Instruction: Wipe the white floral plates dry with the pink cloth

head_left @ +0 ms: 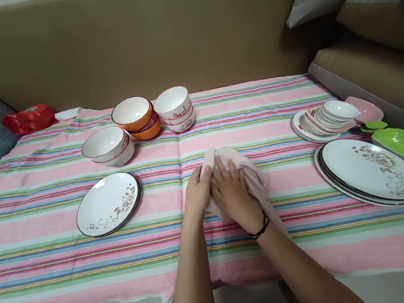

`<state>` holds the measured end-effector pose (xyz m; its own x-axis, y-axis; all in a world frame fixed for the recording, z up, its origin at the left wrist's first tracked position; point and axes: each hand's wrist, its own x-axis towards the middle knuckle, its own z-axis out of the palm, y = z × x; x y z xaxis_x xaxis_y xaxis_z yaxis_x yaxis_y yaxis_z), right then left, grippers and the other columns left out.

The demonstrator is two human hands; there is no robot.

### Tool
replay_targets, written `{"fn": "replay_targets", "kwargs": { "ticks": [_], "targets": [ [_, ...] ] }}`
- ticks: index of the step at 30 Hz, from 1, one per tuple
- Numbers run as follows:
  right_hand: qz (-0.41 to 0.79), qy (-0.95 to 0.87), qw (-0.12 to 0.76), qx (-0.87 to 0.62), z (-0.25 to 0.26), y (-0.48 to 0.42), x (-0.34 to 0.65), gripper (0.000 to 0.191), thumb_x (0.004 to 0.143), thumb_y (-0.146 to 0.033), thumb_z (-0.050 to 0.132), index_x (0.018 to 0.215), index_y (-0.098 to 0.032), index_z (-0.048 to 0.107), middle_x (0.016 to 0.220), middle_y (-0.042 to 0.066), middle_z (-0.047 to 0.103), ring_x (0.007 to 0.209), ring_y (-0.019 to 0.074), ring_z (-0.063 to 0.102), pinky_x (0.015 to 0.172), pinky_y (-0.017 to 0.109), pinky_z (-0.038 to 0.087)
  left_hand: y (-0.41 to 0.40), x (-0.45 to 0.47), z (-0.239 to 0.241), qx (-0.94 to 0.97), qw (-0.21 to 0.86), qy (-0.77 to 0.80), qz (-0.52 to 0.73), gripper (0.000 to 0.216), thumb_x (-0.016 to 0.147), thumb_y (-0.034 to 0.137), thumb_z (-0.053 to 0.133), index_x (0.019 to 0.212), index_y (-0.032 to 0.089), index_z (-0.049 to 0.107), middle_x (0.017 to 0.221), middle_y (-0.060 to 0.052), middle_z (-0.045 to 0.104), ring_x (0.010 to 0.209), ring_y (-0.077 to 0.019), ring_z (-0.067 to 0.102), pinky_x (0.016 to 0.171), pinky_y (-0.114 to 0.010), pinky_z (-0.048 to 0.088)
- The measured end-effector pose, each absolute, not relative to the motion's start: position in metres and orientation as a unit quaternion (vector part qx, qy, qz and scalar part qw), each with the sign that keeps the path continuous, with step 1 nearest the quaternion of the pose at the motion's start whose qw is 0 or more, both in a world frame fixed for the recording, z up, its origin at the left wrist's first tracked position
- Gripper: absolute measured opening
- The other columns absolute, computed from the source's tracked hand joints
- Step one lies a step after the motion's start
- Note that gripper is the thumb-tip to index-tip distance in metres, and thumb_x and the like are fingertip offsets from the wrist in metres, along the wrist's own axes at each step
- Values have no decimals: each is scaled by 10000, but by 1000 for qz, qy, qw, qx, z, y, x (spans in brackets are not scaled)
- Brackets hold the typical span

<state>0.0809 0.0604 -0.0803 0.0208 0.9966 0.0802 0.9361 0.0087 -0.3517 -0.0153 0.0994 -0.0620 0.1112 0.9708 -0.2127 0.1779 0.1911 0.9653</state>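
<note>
A pale pink cloth (251,170) lies bunched in front of me, in the middle of the striped bedsheet. My left hand (197,193) grips its left side, the thumb on top and the other fingers partly hidden. My right hand (233,191), with a black cord bracelet (260,227) at the wrist, presses flat on the cloth with its fingers spread. A pale edge shows beside my left hand; whether a dish lies under the cloth I cannot tell.
To the left are a flowered plate stack (101,202), white bowls (104,143), orange bowls (134,111) and more white bowls (174,101). On the right stand large oval plates (357,168), small stacked dishes (338,109) and a green leaf-shaped dish (401,141). A brown backrest (192,36) rises behind.
</note>
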Motion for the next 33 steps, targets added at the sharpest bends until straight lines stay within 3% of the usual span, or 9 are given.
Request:
{"fn": "replay_targets", "kwargs": {
  "ticks": [5, 10, 13, 18, 21, 24, 27, 29, 33],
  "targets": [
    [64, -648, 202, -732, -83, 73, 97, 568, 975, -406, 241, 1495, -176, 248, 1589, 88, 134, 1451, 349, 108, 1081, 649, 219, 97, -8, -51, 532, 565, 469, 421, 401, 851, 360, 532, 1194, 182, 640, 1250, -53, 641, 1147, -243, 571, 953, -314, 440],
    [51, -632, 281, -720, -84, 81, 109, 552, 970, -423, 251, 1420, -122, 358, 1523, 148, 317, 1389, 306, 281, 1093, 554, 266, 90, -5, -40, 575, 555, 431, 420, 388, 846, 395, 566, 1145, 172, 674, 1182, -46, 675, 1110, -255, 581, 913, -299, 447],
    [42, -636, 318, -702, -87, 83, 111, 554, 957, -443, 285, 1406, -130, 367, 1500, 160, 349, 1373, 304, 302, 1092, 537, 268, 85, -5, -37, 568, 570, 431, 408, 408, 849, 417, 567, 1168, 178, 653, 1185, -49, 670, 1121, -254, 577, 913, -300, 449],
    [39, -676, 343, -651, -78, 76, 98, 476, 974, -389, 267, 1404, -225, 388, 1551, 56, 265, 1451, 274, 115, 1141, 527, 189, 80, 2, -40, 501, 641, 412, 411, 499, 835, 408, 601, 1269, 163, 559, 1276, -87, 617, 1193, -254, 551, 969, -311, 446],
    [35, -707, 361, -608, -67, 70, 92, 410, 984, -344, 266, 1339, -305, 467, 1496, -6, 356, 1456, 236, 100, 1161, 515, 153, 79, 11, -45, 462, 654, 381, 462, 556, 882, 425, 536, 1376, 188, 440, 1403, -76, 513, 1288, -221, 478, 1024, -281, 413],
    [5, -694, 384, -609, -64, 72, 93, 389, 975, -338, 281, 1269, -283, 531, 1357, 24, 500, 1414, 239, 221, 1161, 505, 153, 79, 17, -48, 468, 622, 399, 485, 562, 920, 491, 431, 1391, 184, 423, 1460, -62, 447, 1340, -210, 414, 1032, -257, 398],
    [-22, -638, 407, -653, -67, 80, 96, 409, 971, -359, 253, 1238, -257, 546, 1299, 56, 531, 1372, 245, 299, 1149, 508, 156, 78, 19, -46, 497, 608, 421, 454, 576, 921, 557, 345, 1253, 141, 565, 1321, -92, 583, 1255, -249, 499, 980, -289, 436],
    [-22, -589, 419, -691, -70, 86, 98, 457, 973, -353, 188, 1286, -261, 508, 1342, 69, 499, 1376, 251, 299, 1128, 532, 165, 76, 20, -42, 512, 602, 429, 437, 544, 895, 558, 399, 1131, 128, 636, 1181, -97, 661, 1146, -272, 569, 913, -307, 470],
    [3, -521, 456, -722, -75, 91, 105, 519, 975, -380, 120, 1401, -256, 389, 1426, 97, 428, 1385, 268, 287, 1099, 561, 202, 73, 20, -34, 504, 614, 421, 438, 383, 841, 402, 543, 1112, 158, 661, 1092, -45, 692, 1051, -254, 599, 859, -298, 482]
  ]
}}
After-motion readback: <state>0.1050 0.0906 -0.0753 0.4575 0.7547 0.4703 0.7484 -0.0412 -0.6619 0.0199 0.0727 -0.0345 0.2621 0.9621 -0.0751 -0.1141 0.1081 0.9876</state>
